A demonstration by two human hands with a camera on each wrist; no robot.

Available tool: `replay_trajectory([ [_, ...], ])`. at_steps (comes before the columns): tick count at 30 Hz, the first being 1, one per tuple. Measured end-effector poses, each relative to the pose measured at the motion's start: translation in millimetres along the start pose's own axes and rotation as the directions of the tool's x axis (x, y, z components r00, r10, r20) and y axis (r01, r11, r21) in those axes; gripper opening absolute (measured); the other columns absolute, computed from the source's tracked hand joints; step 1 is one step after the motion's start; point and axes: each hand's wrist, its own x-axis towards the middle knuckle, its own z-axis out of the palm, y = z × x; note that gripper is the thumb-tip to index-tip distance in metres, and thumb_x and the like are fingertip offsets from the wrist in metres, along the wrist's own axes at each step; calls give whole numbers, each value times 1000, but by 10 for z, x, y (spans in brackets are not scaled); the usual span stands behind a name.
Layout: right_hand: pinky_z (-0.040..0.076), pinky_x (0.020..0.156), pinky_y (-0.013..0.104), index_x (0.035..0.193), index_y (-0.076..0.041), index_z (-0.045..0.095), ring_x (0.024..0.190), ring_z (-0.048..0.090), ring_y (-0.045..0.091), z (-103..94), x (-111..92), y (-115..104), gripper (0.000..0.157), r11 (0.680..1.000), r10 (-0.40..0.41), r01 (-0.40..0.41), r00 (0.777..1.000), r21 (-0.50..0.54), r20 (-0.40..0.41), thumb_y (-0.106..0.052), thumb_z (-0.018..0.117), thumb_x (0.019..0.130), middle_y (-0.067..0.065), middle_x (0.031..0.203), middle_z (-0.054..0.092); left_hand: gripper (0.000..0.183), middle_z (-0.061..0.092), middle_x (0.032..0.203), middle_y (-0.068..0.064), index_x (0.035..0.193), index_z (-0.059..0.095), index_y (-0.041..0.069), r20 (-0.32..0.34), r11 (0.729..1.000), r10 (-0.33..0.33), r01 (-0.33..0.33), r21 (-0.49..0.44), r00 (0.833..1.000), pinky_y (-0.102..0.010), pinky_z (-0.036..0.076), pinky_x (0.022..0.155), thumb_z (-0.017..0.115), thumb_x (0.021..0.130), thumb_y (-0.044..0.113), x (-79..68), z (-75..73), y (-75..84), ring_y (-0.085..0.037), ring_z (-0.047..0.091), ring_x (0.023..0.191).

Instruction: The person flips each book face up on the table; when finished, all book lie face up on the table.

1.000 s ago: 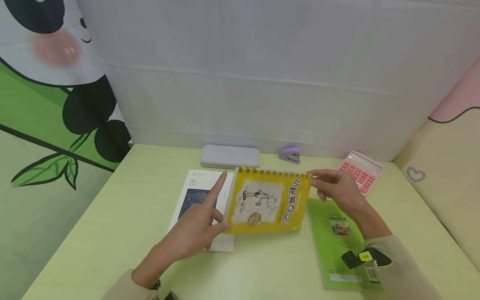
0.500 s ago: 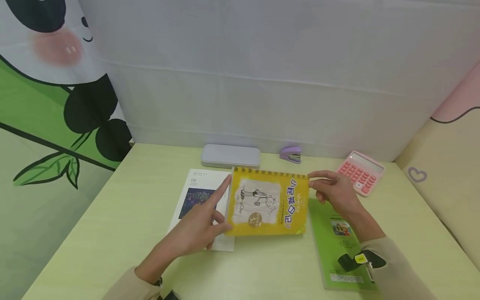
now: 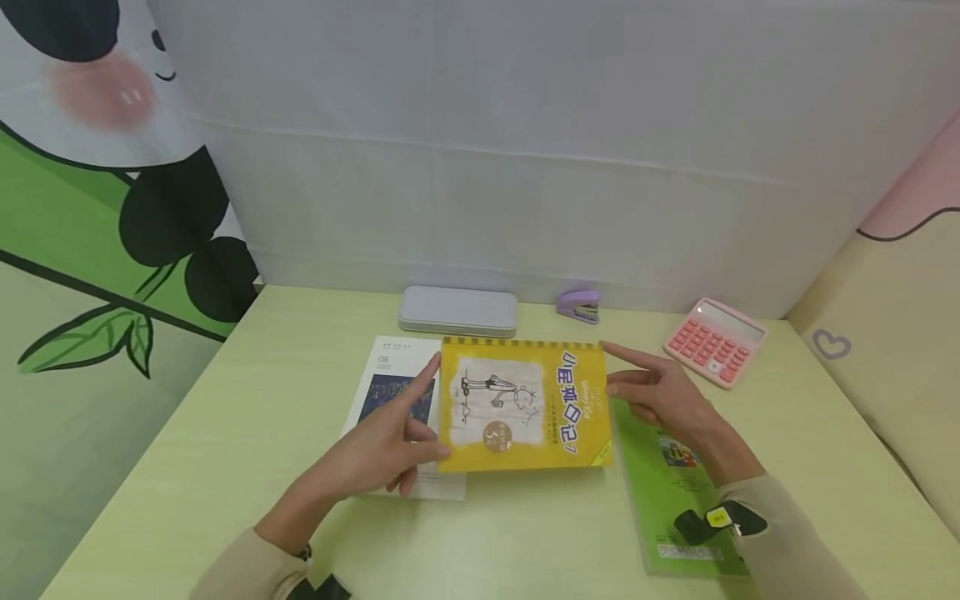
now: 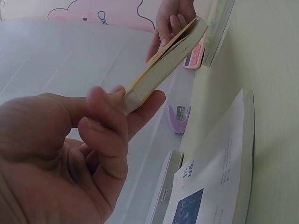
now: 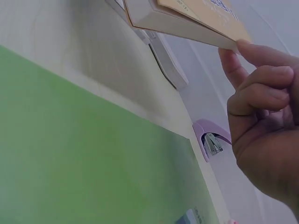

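A yellow book (image 3: 495, 400) with a cartoon cover is held up above the table, its cover lettering turned sideways. My left hand (image 3: 382, 442) pinches its left edge, thumb on the cover and index finger extended along the side. At the opposite edge my right hand (image 3: 667, 396) pinches it between thumb and index finger. The wrist views show the book's page block (image 4: 163, 65) tilted and clear of the table. Beneath it on the left lies a white book (image 3: 378, 375), partly covered in the head view. A green book (image 3: 660, 492) lies under my right forearm.
Along the back of the table (image 3: 187, 467) stand a pale grey flat case (image 3: 457, 310) and a purple stapler (image 3: 579, 306). A pink calculator (image 3: 716, 342) lies at the back right. Behind them rises a white cloth backdrop (image 3: 510, 167).
The yellow book has shifted a little left and now faces the head camera more squarely. Both hands moved left with it, and the right index finger has straightened near the top corner.
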Motion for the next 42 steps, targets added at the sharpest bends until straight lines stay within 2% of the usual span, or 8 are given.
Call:
replay_trajectory([
  [4,36,49,20,165,-26,38,50,38,6,4,10,12,74,1000,13,-13,999,-9,38,-18,72,101,23,134,68,109,78,91,-17,169,-9,40,11,1000,-12,12,-15,1000,-26,41,44,71,100,11,12,-9,-35,-16,54,46],
  [14,36,49,23,164,-25,42,52,41,8,81,62,98,73,992,53,-49,998,-116,32,-19,76,99,28,136,67,111,77,86,-13,171,-5,32,34,998,-66,65,23,997,-29,43,46,77,97,16,70,-11,-148,-16,56,47],
  [21,35,49,22,162,-24,45,50,40,9,143,83,124,71,983,119,-111,992,-149,43,-15,75,98,22,131,72,117,75,87,-11,170,-11,22,97,994,-109,109,6,989,-30,43,48,76,93,8,98,-14,-243,-16,57,52],
  [28,35,46,23,161,-18,46,48,38,9,197,110,76,69,966,143,-128,989,-222,49,-12,74,98,20,126,75,118,73,81,-10,170,-11,15,96,991,-134,133,20,986,-31,43,49,77,92,5,128,17,-337,-18,57,50],
  [34,35,47,23,159,-13,49,47,38,9,244,138,47,67,960,169,-153,985,-235,48,-9,75,97,16,117,78,120,72,79,-10,170,-10,13,105,984,-175,174,23,979,-30,42,49,80,90,6,146,-5,-357,-17,56,50],
  [42,35,47,22,156,-11,52,47,37,8,239,183,63,64,954,169,-146,983,-262,69,-9,75,97,12,112,80,120,72,76,-9,170,-8,11,120,979,-203,200,34,972,-29,41,47,82,90,8,177,-38,-404,-16,55,49],
])
